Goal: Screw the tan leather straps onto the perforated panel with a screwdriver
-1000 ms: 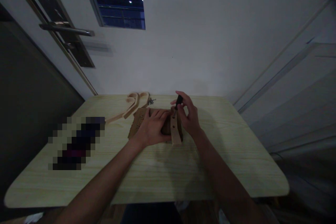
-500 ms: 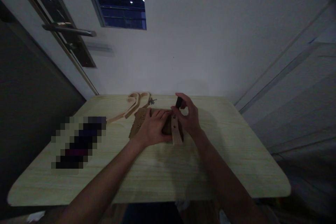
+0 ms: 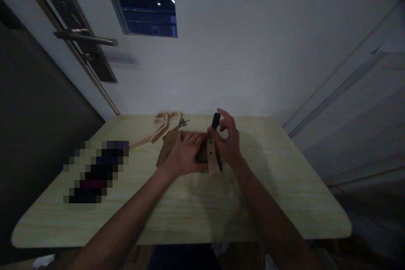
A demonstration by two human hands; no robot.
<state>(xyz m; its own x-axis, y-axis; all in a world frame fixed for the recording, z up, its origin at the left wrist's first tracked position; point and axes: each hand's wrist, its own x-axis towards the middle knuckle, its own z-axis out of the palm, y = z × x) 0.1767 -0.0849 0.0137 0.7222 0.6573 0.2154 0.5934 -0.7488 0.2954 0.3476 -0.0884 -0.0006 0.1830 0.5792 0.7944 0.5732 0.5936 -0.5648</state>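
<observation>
Screwdriver tip unseen (behind right hand)

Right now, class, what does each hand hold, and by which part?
The right hand grips a screwdriver by its black handle, near the top. The left hand lies flat on the brown perforated board, pressing it down rather than gripping it.

Two hands, a left hand and a right hand, meet over one table, with one screwdriver, one brown perforated board and one pale wooden strip. At the far left lie two curved wooden pieces and one small cluster of screws.
</observation>
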